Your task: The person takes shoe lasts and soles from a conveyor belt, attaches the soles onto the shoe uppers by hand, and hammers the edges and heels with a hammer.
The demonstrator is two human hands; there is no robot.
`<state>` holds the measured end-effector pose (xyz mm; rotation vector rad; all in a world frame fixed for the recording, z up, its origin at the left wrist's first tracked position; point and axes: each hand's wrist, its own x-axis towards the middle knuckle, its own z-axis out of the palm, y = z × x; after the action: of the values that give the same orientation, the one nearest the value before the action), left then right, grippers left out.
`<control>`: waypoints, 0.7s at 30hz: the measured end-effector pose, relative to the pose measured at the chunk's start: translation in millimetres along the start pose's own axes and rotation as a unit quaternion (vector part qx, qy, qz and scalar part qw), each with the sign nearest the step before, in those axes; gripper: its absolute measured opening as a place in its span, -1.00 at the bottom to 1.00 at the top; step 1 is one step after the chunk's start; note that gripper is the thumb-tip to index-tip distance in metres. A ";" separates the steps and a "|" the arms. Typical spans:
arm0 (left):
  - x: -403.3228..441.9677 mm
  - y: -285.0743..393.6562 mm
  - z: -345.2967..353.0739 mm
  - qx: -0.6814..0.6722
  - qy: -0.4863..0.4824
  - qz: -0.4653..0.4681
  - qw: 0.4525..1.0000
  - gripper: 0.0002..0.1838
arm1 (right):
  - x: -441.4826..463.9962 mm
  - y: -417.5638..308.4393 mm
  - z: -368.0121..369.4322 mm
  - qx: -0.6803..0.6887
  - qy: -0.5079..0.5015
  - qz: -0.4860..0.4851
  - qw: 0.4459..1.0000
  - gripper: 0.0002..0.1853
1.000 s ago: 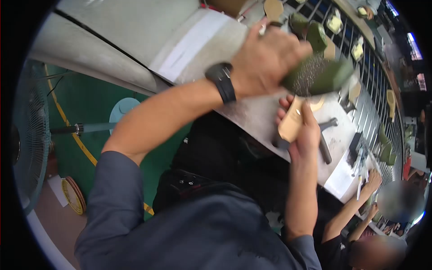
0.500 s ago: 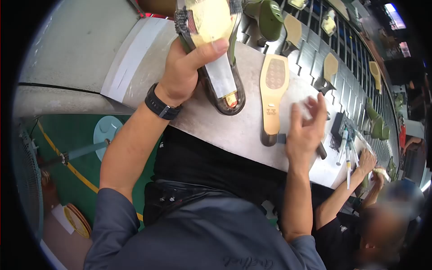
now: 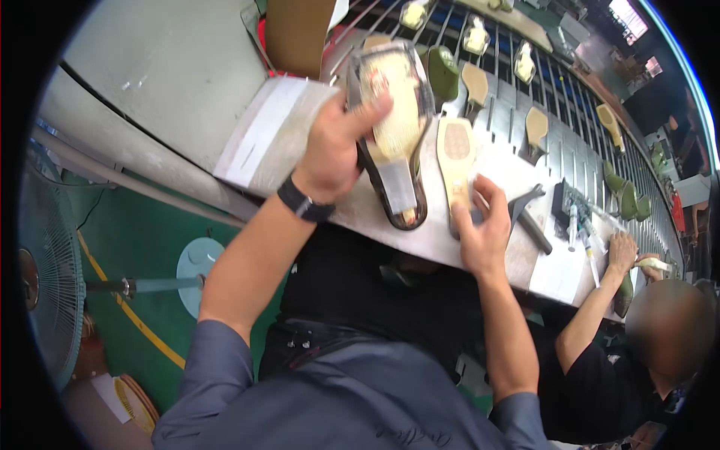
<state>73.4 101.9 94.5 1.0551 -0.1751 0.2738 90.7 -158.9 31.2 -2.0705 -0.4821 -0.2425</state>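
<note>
My left hand (image 3: 334, 146) grips a shoe upper (image 3: 400, 146), its underside turned up, showing a pale yellow surface, a white strip along the narrow part and a dark rim. My thumb presses on its face. Right beside it a tan sole (image 3: 455, 154) with a patterned oval patch lies on the worktable (image 3: 352, 214). My right hand (image 3: 486, 229) is at the lower end of this sole, thumb and fingers apart around its edge; whether it touches the sole is hard to tell.
A hammer (image 3: 534, 226), syringe-like tubes (image 3: 574, 225) and a white sheet (image 3: 556, 276) lie to the right. A conveyor (image 3: 504, 112) carries soles and green shoes. A co-worker's arm (image 3: 592, 315) reaches in at the right. A fan (image 3: 56, 262) stands left.
The shoe upper turned underside up after the first frame. Since the middle frame, my right hand has come to the lower end of the sole, which was lying on the table.
</note>
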 end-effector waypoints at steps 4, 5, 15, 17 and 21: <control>7.3 14.5 3.3 -0.119 -0.061 -0.001 0.991 -0.36 | -38.4 -3.4 -30.6 0.025 -0.041 0.048 0.998 -0.81; 11.5 20.8 2.9 -0.140 -0.085 -0.005 0.986 -0.37 | -52.4 -11.9 -40.3 0.090 -0.033 0.106 0.990 -0.80; 6.0 29.0 46.6 -0.079 -0.100 -0.057 0.990 -0.45 | -123.6 -11.4 -35.8 0.526 -0.072 0.345 0.774 -0.80; 4.8 30.5 51.0 -0.067 -0.114 -0.056 0.990 -0.46 | -108.9 -26.1 -41.3 0.527 -0.020 0.275 0.804 -0.79; -11.0 30.6 70.9 -0.007 -0.152 -0.037 0.988 -0.51 | -87.0 -59.7 -45.1 0.381 -0.070 0.056 0.920 -0.60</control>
<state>52.8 52.5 151.3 1.0838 -0.4105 0.0427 -12.5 -190.8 69.7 -1.3428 -0.4492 0.1536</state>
